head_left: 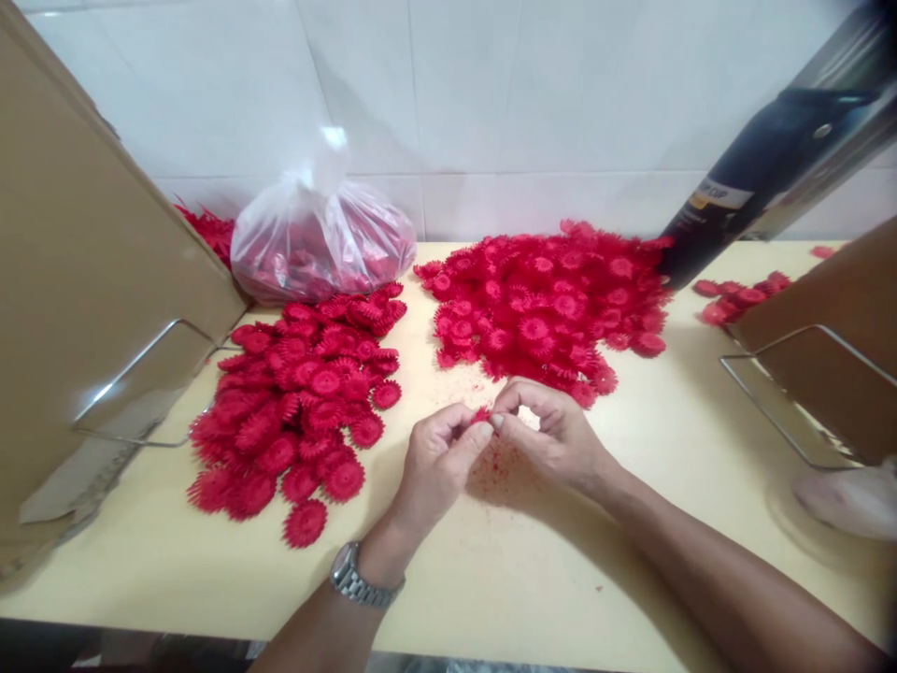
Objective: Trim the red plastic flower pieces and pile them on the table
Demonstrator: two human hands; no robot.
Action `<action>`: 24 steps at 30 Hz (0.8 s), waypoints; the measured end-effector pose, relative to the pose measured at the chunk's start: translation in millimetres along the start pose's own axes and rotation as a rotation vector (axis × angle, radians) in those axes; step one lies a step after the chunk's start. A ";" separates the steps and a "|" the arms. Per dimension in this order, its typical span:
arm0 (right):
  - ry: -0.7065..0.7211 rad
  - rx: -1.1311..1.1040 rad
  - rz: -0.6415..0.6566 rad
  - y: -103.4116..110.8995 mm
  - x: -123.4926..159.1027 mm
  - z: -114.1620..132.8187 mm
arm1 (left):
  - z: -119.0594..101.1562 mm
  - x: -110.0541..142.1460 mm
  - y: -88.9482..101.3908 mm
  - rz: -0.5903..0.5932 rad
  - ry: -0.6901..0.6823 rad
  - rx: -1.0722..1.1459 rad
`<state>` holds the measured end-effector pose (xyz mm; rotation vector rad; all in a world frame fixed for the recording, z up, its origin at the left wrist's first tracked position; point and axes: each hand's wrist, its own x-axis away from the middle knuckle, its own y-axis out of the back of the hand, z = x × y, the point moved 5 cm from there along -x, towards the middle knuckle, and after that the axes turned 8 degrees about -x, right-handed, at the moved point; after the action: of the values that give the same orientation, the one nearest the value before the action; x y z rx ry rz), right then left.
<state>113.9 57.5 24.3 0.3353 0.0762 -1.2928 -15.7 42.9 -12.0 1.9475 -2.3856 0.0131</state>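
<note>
Between my two hands is a small red paper flower (480,416), mostly hidden by my fingers. My left hand (443,451), with a metal watch (364,578) on its wrist, is closed on the flower with thumb and fingers. My right hand (550,432) pinches at the flower's right edge with thumb and forefinger. Just behind my hands spreads a pile of red flowers (533,327). To the left lies another pile of red flowers (308,383), flat rosettes with toothed edges.
A knotted clear plastic bag (322,238) of red pieces stands against the tiled wall (491,93). Cardboard (84,234) with a wire frame (126,374) rises at left. At right are a dark cylinder (743,178), brown cardboard (833,327) and another wire frame (763,411). Red crumbs dot the table (476,579).
</note>
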 end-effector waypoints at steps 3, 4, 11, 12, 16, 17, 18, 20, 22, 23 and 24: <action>0.019 0.015 -0.031 -2.4 1.4 1.7 | -1.0 0.5 -0.2 -0.014 -0.018 0.013; 0.033 0.023 -0.033 -2.9 1.8 2.6 | -1.7 0.8 -0.3 -0.021 -0.032 0.020; 0.183 0.097 -0.001 -2.6 1.8 8.6 | -1.4 0.1 0.2 -0.034 -0.044 0.176; 0.172 0.075 -0.011 -2.4 1.6 7.0 | -1.6 -0.4 -0.2 -0.018 -0.041 0.207; 0.116 -0.030 -0.126 0.1 2.0 -1.4 | -3.7 -2.8 2.0 -0.072 -0.045 0.302; 0.113 -0.044 -0.143 0.3 2.2 -2.8 | -3.6 -3.3 2.8 -0.106 -0.041 0.313; 0.113 -0.053 -0.151 0.1 2.5 -3.7 | -3.2 -3.9 2.9 -0.129 -0.032 0.312; 0.110 -0.068 -0.144 -1.0 2.8 -4.8 | -2.0 -4.8 1.1 -0.135 -0.009 0.276; 0.098 -0.085 -0.113 -3.7 3.1 -5.3 | -1.3 -5.1 -1.0 -0.123 -0.001 0.207; 0.090 -0.091 -0.097 -5.4 3.4 -5.3 | -1.3 -4.8 -1.0 -0.131 -0.003 0.171; 0.080 -0.093 -0.090 -7.0 3.8 -5.3 | -1.1 -4.2 -0.7 -0.139 -0.004 0.138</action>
<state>109.0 53.9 16.9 0.3066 0.2203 -1.3599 -14.1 46.9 -11.2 2.1714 -2.3024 0.1724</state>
